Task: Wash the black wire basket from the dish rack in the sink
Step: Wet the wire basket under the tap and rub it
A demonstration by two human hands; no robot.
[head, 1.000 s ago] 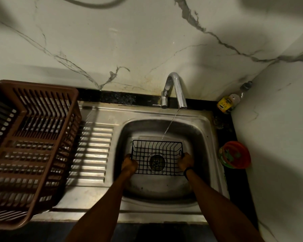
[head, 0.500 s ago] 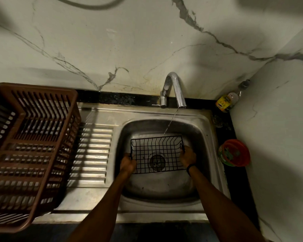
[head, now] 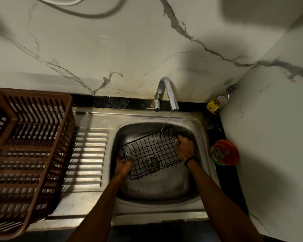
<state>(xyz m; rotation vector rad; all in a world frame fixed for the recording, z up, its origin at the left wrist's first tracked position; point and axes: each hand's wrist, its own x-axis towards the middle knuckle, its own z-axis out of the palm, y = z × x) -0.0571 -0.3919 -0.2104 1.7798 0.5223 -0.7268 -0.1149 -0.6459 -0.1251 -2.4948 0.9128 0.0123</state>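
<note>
Head view: two hands grip one black wire basket (head: 152,151), left hand (head: 123,165) curled on its near corner, right hand (head: 184,147) on its far end, holding it tilted inside the one sink (head: 164,189). Beyond the right hand, one tap (head: 166,91) trickles onto it; one brown dish rack (head: 30,137) stands left of the left hand.

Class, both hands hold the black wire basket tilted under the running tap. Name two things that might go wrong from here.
1. The thin water stream meets only the wire basket at its far edge, so most wires may stay unrinsed.
2. The left hand and right hand grip thin wire; once wet, it may slip into the sink.
</note>
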